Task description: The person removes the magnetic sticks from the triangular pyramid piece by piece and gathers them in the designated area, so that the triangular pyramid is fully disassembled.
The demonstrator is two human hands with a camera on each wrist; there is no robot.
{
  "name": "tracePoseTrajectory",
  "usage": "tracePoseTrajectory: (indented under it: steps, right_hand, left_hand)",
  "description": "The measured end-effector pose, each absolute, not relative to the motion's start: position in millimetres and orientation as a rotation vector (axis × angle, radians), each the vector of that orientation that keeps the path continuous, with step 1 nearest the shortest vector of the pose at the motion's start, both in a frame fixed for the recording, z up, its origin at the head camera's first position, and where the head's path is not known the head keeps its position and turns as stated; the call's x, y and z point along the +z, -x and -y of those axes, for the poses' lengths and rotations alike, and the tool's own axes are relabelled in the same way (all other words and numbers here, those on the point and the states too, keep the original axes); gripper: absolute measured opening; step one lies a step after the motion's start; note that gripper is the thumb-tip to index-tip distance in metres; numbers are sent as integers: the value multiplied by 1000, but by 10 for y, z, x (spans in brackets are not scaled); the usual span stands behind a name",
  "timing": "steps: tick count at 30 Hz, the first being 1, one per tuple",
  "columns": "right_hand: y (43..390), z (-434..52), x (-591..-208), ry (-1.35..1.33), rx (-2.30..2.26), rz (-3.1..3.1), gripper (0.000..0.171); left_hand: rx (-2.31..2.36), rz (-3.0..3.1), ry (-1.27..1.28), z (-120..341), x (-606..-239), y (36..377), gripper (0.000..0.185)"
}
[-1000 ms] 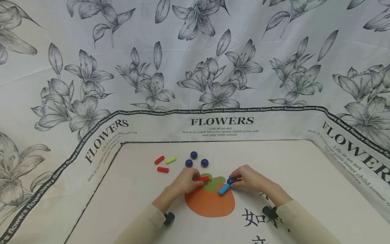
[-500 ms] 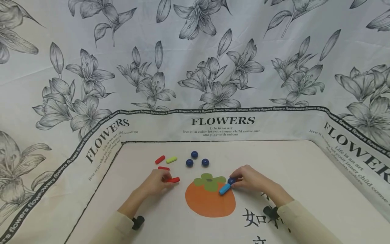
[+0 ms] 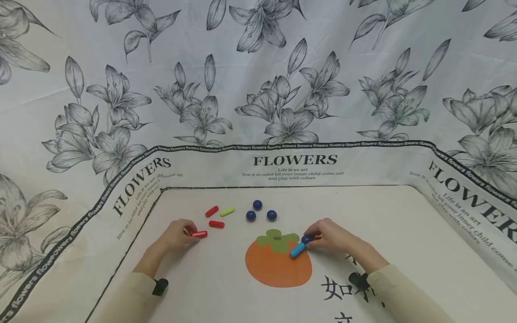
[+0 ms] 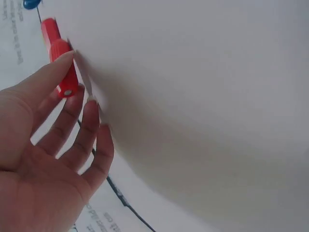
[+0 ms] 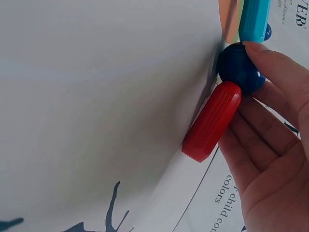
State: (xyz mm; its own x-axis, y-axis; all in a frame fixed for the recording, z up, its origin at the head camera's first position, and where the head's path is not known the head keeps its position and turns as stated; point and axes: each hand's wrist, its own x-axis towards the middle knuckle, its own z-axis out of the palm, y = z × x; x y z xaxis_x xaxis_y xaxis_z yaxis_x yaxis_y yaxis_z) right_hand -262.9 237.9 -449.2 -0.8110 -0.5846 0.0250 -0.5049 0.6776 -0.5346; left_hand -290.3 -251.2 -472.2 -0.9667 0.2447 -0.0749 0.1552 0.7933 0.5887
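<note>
Left hand (image 3: 175, 235): fingertips touch one end of a red stick (image 3: 199, 233) that lies flat on the bench (image 3: 404, 233); fingers nearly straight, not curled round it.
Right hand (image 3: 329, 236): fingertips pinch a dark blue ball (image 3: 306, 239), joined to a light blue stick (image 3: 297, 250) and a second red stick (image 5: 211, 122) under the palm.
Position: the ball assembly sits at the right edge of the printed orange persimmon (image 3: 278, 264).
Loose parts: red stick (image 3: 216, 224), another red stick (image 3: 211, 211), yellow-green stick (image 3: 227, 211) and three blue balls (image 3: 258, 211) lie behind, near the far border.
Open room: bare cloth lies right of the right hand and between both forearms.
</note>
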Motion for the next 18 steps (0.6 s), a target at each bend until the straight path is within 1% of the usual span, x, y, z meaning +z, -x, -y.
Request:
tracePoseTrajectory:
  steps: [6, 13, 18]
  right_hand:
    - [2629, -2379, -4519, 891, -813, -2732, 21]
    - [2601, -2352, -4525, 889, -807, -2761, 13]
    - [2587, -2342, -4536, 863, -799, -2789, 14]
  left_hand:
    - [887, -2800, -339, 2575, -4701, 2960, 20]
    - [880, -2790, -280, 2528, -4686, 2988, 24]
    - [886, -2801, -285, 2541, -4698, 2988, 29]
